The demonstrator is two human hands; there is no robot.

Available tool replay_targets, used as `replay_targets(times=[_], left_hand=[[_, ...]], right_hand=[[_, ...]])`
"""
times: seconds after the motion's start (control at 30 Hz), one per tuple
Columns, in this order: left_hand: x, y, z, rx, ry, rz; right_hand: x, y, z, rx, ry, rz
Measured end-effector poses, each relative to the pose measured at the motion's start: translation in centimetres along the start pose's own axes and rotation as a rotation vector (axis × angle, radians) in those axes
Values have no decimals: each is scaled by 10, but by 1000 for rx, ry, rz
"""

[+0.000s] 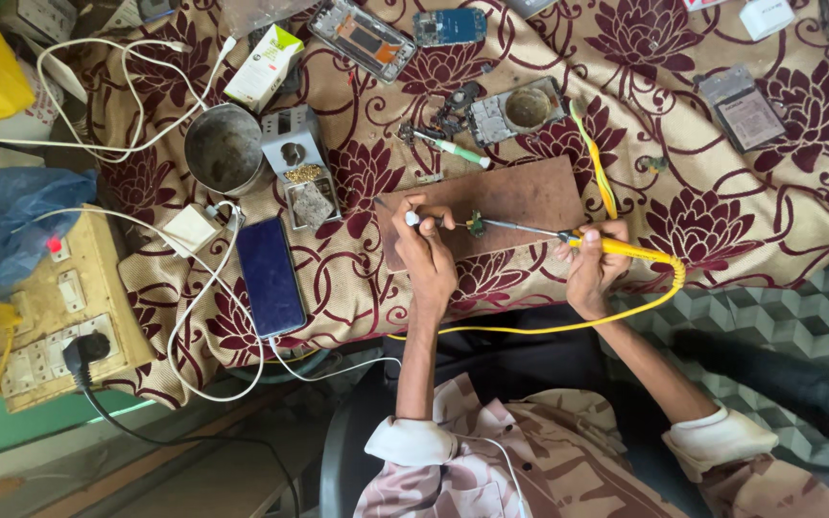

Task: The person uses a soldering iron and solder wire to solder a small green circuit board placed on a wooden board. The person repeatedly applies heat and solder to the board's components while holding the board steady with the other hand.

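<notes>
Yellow-handled soldering iron point(616, 247) is gripped in right hand point(595, 269), fingers closed round handle, mid-frame right of centre; its tip is laid on a small component point(476, 224). A small white-tipped piece point(413, 219) is pinched btwn thumb & fingers of left hand point(426, 251), just left of the component. Both are held over a brown board point(520, 192) at frame centre, on a floral cloth point(722, 211). A dark phone point(270, 275) is seen lower left of centre, w/ a metal cup point(225, 149) above it.
</notes>
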State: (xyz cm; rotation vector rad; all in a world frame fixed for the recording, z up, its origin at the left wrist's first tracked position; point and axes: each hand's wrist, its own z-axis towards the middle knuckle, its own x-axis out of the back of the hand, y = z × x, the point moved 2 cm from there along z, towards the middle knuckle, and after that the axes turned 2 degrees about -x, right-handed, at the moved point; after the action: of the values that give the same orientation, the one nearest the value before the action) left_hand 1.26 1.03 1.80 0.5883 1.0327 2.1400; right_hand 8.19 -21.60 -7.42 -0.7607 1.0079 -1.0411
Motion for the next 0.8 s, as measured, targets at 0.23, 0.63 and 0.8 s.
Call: replay_targets(times=[0.23,0.63,0.8], left_hand=[[0,0,-1,30,-1,-6],[-1,0,0,52,1,0],[-1,1,1,49,3,-2]], right_hand=[[2,2,-1,-24,17,1],[3,1,-1,18,12,20],[0,-1,1,8,6,31]])
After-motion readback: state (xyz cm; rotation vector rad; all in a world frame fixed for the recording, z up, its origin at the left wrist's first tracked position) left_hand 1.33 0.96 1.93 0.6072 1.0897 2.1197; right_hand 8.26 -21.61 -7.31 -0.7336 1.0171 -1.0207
